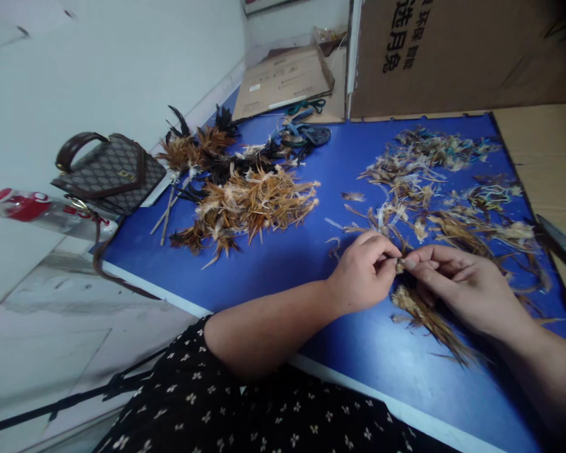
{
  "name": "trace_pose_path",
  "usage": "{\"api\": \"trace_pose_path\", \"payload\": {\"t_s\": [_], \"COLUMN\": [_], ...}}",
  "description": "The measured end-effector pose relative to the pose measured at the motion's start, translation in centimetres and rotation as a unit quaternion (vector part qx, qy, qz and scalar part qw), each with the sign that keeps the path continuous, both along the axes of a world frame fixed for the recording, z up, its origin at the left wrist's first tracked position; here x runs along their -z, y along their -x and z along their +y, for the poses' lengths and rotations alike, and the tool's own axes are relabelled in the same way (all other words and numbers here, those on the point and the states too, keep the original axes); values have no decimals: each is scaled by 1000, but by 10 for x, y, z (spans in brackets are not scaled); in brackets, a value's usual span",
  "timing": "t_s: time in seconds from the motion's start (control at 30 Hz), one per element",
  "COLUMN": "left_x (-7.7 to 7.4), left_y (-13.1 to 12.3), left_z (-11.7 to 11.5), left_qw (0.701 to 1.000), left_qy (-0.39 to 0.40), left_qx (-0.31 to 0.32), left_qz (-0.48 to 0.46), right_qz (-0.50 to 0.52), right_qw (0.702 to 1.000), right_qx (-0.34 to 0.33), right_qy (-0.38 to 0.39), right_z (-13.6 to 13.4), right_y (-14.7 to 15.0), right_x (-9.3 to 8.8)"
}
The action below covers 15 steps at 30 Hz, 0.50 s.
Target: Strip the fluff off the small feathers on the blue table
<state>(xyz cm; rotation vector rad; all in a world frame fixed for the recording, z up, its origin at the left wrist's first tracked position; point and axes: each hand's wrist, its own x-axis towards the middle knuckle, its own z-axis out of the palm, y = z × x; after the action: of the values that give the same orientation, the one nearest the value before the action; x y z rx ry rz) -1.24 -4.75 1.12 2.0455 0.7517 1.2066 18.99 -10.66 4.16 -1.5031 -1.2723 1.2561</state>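
My left hand (365,272) is closed, its thumb and forefinger pinched on one side of a small brownish feather tuft (399,265). From the other side, my right hand (462,283) pinches the same tuft, fingertips almost meeting the left ones. Just below the hands, a bundle of long brown feathers (429,321) lies on the blue tabletop (283,283), partly under the right hand. Beyond the fingers spreads a loose heap of feathers and pale scraps (405,182). Left of it lies a pile of golden-brown feathers (255,201).
Dark feather bunches (198,148) sit at the back left, near a patterned handbag (116,173) and a plastic bottle (47,211). Scissors (563,251) lie at the right edge. Flat cardboard (283,82) and a large cardboard panel (453,63) stand behind; blue cords (306,129) lie before them.
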Motion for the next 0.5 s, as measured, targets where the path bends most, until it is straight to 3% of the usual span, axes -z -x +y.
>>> {"api": "trace_pose_path", "payload": {"t_s": [0.2, 0.5], "left_x": [-10, -6], "left_y": [1, -1], "left_z": [-7, -4], "left_qw": [1000, 1000], "left_qy": [17, 15], "left_qx": [-3, -2], "left_qz": [-7, -6], "right_qz": [3, 8], "right_qw": [1000, 1000], "right_qx": [24, 15], "right_qy": [-7, -20], "right_z": [3, 2], "right_y": [0, -3], "right_x": [-7, -2]}}
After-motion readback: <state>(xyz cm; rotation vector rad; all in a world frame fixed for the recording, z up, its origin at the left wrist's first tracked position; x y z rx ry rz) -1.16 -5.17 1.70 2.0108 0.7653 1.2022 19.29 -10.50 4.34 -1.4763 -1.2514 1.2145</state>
